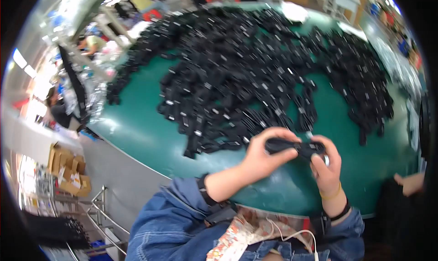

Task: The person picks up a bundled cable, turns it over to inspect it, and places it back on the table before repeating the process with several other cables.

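Observation:
A folded black cable bundle (pixel 282 145) is held between my two hands above the near side of the green table. My left hand (pixel 262 156) grips its left end with thumb and fingers. The other end, near its tie, is pinched by my right hand (pixel 329 167), where a small silvery piece also shows; I cannot tell if it is a ring or a connector. Just beyond my hands lies a big heap of similar black cable bundles (pixel 228 69), many with pale metal-looking ends. A looser bundle (pixel 306 112) lies at the heap's near edge.
The green table (pixel 132 133) curves around in front of me. A second heap of black cables (pixel 360 78) spreads along its right side. At the far right, another person's hand (pixel 412 184) rests by the edge. Cardboard boxes (pixel 70 172) and a metal rack (pixel 102 210) stand left.

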`<state>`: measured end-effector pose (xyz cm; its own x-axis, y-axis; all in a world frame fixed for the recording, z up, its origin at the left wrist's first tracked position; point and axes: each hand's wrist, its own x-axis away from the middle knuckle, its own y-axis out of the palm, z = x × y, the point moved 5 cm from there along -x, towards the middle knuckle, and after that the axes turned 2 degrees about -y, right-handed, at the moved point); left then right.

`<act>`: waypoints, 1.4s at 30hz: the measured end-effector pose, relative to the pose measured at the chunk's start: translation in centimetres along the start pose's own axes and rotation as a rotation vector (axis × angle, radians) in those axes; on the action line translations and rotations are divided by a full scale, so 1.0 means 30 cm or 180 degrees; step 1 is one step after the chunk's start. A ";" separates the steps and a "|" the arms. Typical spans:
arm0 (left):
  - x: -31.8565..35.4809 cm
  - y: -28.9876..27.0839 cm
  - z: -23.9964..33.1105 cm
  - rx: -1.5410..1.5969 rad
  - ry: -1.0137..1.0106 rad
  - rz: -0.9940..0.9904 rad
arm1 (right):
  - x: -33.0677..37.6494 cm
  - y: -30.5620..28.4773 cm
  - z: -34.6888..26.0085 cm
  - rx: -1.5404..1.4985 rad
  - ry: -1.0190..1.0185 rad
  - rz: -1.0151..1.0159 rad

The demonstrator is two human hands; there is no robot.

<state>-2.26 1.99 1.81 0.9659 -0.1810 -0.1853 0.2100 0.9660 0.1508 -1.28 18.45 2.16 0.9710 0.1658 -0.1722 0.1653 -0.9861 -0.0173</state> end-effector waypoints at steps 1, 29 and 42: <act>-0.002 -0.005 0.004 -0.0007 -0.0017 0.0003 | -0.011 0.002 -0.003 0.0090 -0.0048 -0.0039; 0.004 0.009 0.008 -0.0086 -0.0105 -0.0354 | 0.008 0.034 0.087 -0.1568 0.1269 -0.0378; -0.048 0.031 -0.021 -0.2250 0.1043 -0.0387 | -0.123 -0.226 0.007 -0.1673 0.0138 0.1573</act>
<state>-3.56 3.26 1.59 0.8252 -0.3355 -0.4543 0.0589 0.8512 -0.5215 -6.02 24.53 2.69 0.9579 -0.2871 0.0020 -0.2444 -0.8117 0.5304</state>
